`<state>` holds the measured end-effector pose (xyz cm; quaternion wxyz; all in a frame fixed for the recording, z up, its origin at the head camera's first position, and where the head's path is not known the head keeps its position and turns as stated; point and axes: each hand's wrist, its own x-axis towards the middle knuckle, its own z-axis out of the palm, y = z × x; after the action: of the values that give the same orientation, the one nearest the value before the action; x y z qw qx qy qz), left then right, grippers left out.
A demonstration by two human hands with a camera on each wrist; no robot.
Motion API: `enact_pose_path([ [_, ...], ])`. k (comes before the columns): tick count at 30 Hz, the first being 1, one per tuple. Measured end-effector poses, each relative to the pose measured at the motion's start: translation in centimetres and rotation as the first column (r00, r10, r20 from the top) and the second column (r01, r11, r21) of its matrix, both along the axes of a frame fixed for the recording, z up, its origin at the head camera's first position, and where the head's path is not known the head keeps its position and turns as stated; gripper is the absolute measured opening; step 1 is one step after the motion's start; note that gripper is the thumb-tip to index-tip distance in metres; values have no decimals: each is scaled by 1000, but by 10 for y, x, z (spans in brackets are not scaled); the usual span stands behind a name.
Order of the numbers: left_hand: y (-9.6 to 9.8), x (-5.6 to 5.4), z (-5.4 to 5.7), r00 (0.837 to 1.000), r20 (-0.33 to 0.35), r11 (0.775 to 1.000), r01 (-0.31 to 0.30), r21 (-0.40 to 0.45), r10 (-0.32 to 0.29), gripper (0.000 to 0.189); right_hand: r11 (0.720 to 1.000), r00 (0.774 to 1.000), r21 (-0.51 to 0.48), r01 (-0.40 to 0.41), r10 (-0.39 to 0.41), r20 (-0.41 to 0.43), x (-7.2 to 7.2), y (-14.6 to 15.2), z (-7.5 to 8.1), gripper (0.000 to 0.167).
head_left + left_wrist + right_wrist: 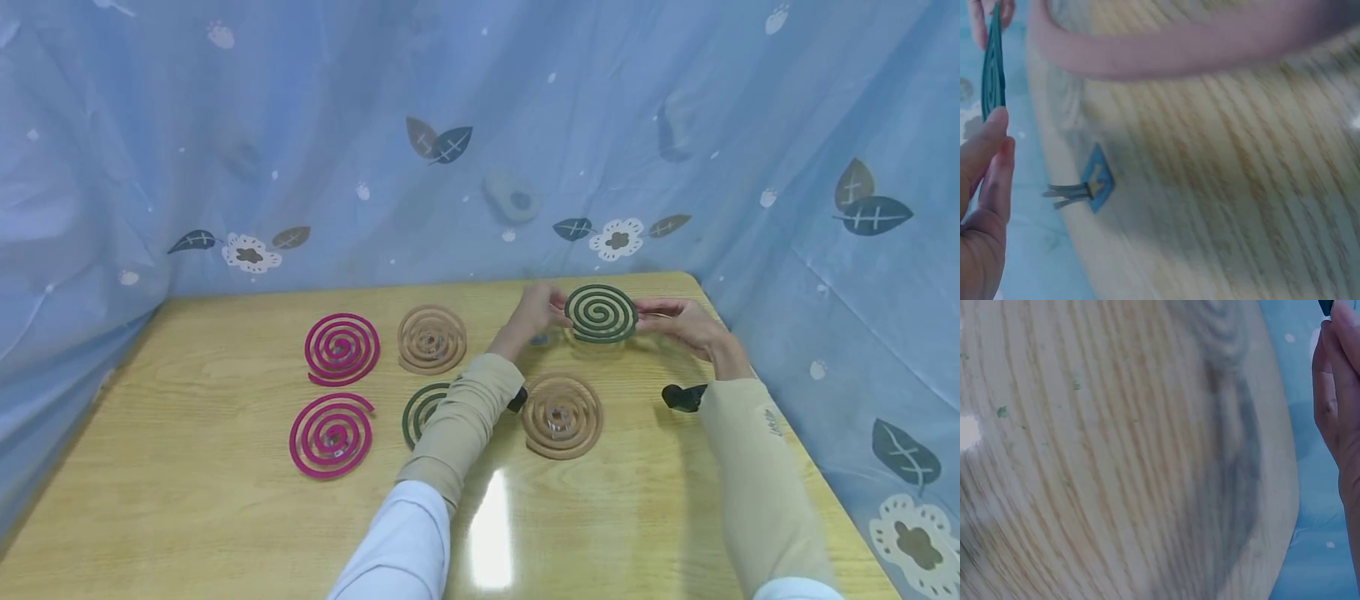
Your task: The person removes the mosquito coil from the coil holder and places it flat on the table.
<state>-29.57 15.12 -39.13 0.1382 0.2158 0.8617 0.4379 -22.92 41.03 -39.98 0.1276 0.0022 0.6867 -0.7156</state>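
**A:** What's the head view giving you?

**B:** I see both hands up at the far edge of the table [225,500], right of centre in the frame. The left hand [534,312] and right hand [686,323] pinch a green coil [601,313] between them by its opposite rims, fingers curled onto it, and it is lifted off the wood. Just below it lies a tan coil [562,414]. A second tan coil [432,338] sits left of centre, with two pink coils [342,348] stacked one behind the other further left. Another green coil [422,410] is half hidden under the left sleeve [465,417]. A blue curtain [300,125] fills the top of the frame.

**A:** And the left wrist?

**B:** The green coil [992,69] stands edge-on at the upper left, the left hand's fingertips [990,134] pressed to its lower rim, another fingertip at its top. A small blue metal stand [1094,181] lies at the table's edge, centre left. A blurred pink band crosses the top; I cannot tell what it is.

**A:** Right wrist?

**B:** Mostly wood grain. The right hand's fingers [1335,394] run down the right edge, with a dark sliver at their tips in the upper right corner.
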Motion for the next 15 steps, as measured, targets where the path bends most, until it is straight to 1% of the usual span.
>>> enact_pose_path([
  [5,-3,-1,-7,1000,0,999,2,-38,-2,45,995,1000,103,5,-6,4,-2,-2,-8,35],
  [9,0,0,-11,1000,9,999,-24,-37,25,44,985,1000,173,-13,10,18,-3,-1,-10,43],
  [12,5,-1,-14,998,29,999,-46,-26,47,44,981,999,189,-34,30,25,-4,2,-11,50],
  [15,9,-1,-17,996,60,998,-63,-19,64,44,984,999,175,-45,40,32,-5,5,-12,52],
])
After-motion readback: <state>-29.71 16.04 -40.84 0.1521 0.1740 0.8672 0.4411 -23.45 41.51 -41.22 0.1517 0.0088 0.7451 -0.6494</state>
